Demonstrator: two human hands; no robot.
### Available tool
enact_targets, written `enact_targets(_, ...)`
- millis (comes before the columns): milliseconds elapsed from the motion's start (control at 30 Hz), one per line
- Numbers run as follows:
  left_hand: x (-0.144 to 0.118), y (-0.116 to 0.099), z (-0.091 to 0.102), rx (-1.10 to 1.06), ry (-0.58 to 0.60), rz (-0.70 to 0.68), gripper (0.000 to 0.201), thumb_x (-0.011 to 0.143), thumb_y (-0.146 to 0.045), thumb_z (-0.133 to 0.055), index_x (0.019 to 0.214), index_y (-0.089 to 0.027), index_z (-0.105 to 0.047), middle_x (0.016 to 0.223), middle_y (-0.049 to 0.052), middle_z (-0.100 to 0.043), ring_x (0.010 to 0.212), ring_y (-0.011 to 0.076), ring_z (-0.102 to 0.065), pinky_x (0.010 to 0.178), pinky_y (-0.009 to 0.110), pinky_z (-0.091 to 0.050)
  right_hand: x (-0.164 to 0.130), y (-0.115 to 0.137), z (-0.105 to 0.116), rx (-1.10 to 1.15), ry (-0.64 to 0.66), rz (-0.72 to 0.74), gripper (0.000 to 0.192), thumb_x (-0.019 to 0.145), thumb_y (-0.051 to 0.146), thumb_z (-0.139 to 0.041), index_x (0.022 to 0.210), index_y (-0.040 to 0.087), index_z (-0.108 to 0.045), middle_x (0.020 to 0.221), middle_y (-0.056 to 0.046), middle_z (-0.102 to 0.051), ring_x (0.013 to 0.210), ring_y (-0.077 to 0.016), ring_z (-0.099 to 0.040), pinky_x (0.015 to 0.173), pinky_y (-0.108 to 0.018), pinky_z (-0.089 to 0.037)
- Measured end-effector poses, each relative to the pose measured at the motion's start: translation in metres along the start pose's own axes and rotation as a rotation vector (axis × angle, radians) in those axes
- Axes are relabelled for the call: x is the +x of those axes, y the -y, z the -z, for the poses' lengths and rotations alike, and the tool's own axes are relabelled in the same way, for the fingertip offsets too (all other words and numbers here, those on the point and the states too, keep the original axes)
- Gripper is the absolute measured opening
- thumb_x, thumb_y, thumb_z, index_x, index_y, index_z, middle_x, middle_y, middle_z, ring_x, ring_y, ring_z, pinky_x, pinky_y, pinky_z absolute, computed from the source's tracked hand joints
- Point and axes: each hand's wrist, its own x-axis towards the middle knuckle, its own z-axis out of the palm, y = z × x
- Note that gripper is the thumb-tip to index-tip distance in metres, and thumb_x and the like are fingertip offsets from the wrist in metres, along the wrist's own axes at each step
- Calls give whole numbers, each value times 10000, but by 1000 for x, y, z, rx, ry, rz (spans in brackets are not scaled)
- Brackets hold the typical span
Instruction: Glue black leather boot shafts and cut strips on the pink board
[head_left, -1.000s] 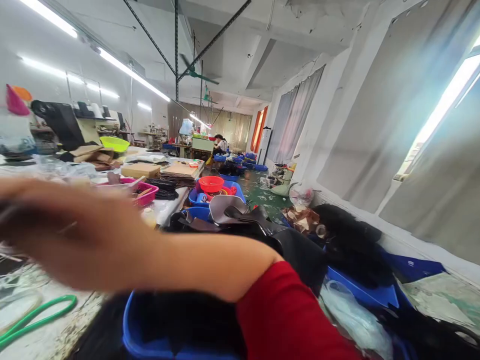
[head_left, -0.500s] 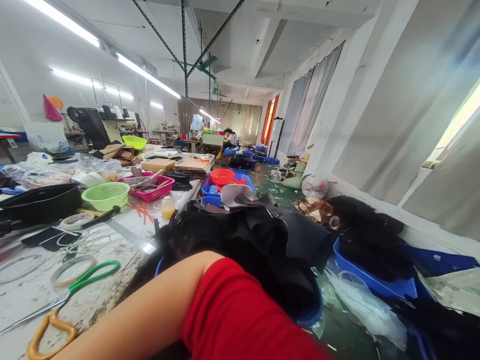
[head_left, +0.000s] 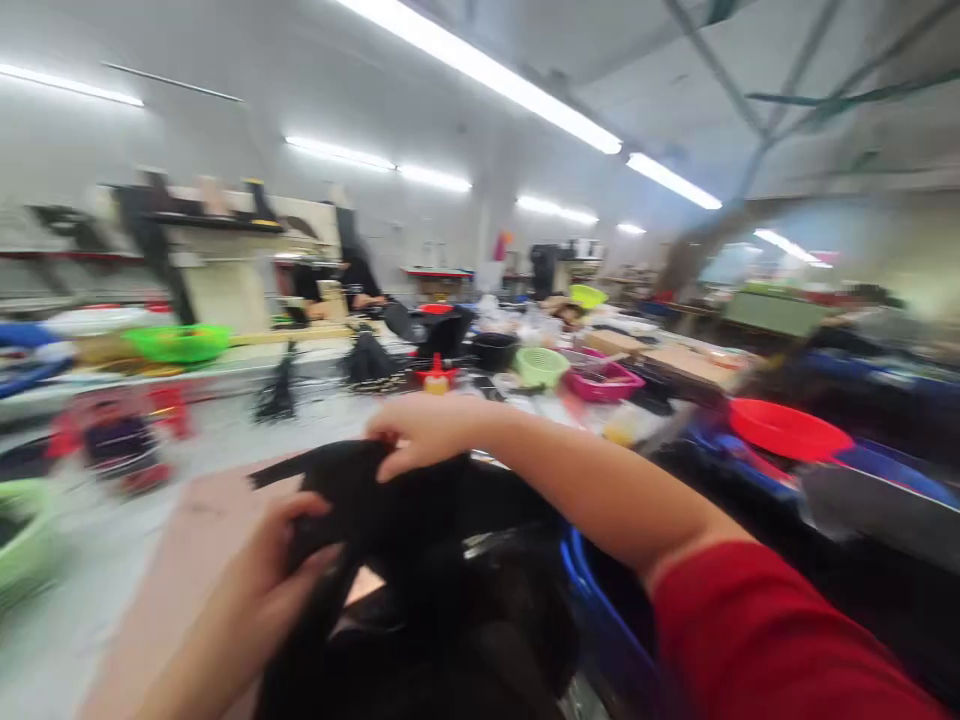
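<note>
A floppy piece of black material (head_left: 427, 520), cloth or leather, is held up between my two hands, blurred by motion. At its left edge my left hand (head_left: 274, 565) is closed, the thumb and fingers pinching it. My right hand (head_left: 420, 430) reaches across from the right and grips its upper edge from above, fingers curled over. The lower part hangs in dark folds near me, where I cannot tell it from other black pieces. Beneath it on the left lies a pinkish board (head_left: 165, 600) on the white worktable (head_left: 82, 640).
A blue tub (head_left: 600, 590) stands beside the table at right, and a red basin (head_left: 787, 428) sits beyond it. On the table are a pale green basket (head_left: 541, 367), a magenta basket (head_left: 600, 382) and another green basket (head_left: 30, 540). Other people (head_left: 364, 285) are farther back.
The view has swung left from the aisle to the worktable. Both hands are now in view on the black material; before, only my right arm showed, its hand out of sight.
</note>
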Motion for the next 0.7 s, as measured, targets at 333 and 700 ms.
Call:
enact_targets(333, -24, 0, -3, -371, -33, 425, 335, 632, -302, -592, 853, -248, -346, 616, -78, -561, 507, 131, -536, 483, 238, -395, 19, -1, -48, 232, -1, -172, 119, 765, 235, -592, 850, 152, -600, 772, -14, -620, 679, -127, -538, 571, -215, -350)
enact_targets(700, -40, 29, 4, 76, -326, 221, 290, 771, -260, -522, 1029, -234, -393, 1075, 99, -573, 995, 268, -587, 796, 434, -483, -23, -34, -29, -27, 283, -413, 229, 732, 376, -624, 848, 180, -650, 830, -69, -667, 770, -234, -601, 560, -267, -361)
